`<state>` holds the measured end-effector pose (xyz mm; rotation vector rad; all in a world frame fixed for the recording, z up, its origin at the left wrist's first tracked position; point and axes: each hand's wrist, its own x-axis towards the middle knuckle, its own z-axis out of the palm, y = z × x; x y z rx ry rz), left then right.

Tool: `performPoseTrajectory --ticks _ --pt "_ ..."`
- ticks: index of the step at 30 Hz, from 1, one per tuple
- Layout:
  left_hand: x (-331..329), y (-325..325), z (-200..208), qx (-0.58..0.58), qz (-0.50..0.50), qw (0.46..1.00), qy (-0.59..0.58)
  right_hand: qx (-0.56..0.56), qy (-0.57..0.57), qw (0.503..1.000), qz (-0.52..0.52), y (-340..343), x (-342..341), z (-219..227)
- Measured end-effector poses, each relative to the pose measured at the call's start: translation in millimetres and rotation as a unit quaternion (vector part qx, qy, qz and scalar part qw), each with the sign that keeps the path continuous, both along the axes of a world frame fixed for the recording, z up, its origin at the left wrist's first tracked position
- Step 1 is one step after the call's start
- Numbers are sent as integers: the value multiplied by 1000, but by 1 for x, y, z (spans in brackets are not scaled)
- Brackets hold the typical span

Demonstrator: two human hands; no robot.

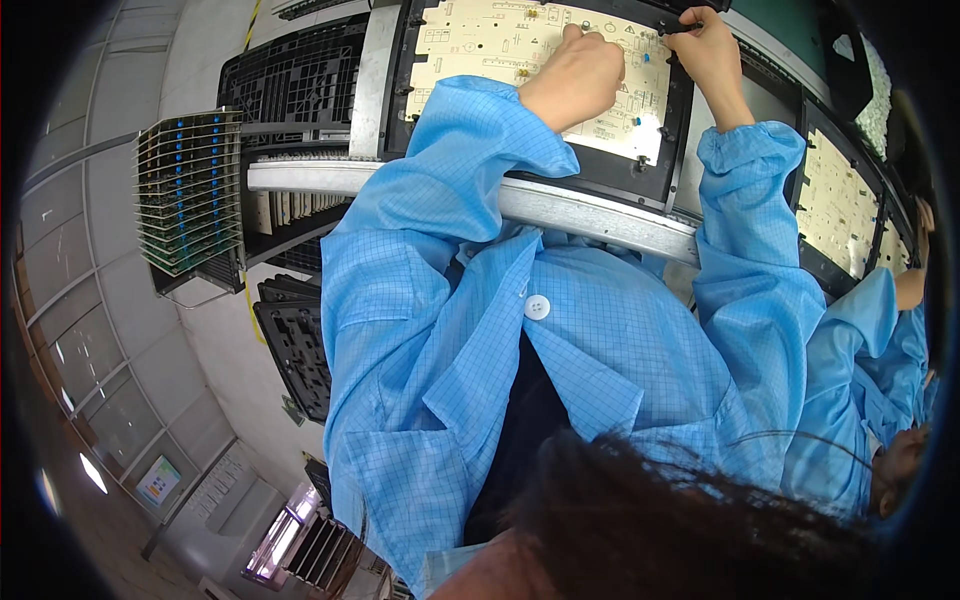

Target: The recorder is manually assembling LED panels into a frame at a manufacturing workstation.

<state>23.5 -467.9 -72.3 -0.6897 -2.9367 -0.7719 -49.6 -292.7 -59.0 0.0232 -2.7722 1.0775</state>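
Observation:
A cream circuit board (480, 45) with printed markings and a few small blue and yellow parts lies in a black carrier frame (625, 185). Above the middle of the board is my left hand (578, 78), its fingers curled down and closed. Whatever its fingertips hold is too small to make out. My right hand (712, 55) reaches the carrier's upper right corner, where finger and thumb pinch a small black clip (684, 29) at the board's edge. Another black clip (643, 162) sits at the board's lower right.
A metal rail (600, 215) runs along the near side of the carrier. At left stands a rack of stacked boards (190, 190), with black carriers (292, 75) behind it. A second board (838, 205) lies to the right, near a co-worker in a blue sleeve (850, 325).

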Motion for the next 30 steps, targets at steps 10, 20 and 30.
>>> performPoseTrajectory --ticks 10,20,30 --pt "10 -7 22 124 76 988 -49 -28 21 999 -23 -5 14 3" --pt "15 -10 21 161 117 978 -63 147 107 981 66 -19 18 -3" --pt "8 39 -1 163 45 985 -18 154 94 977 111 -4 -104 30"
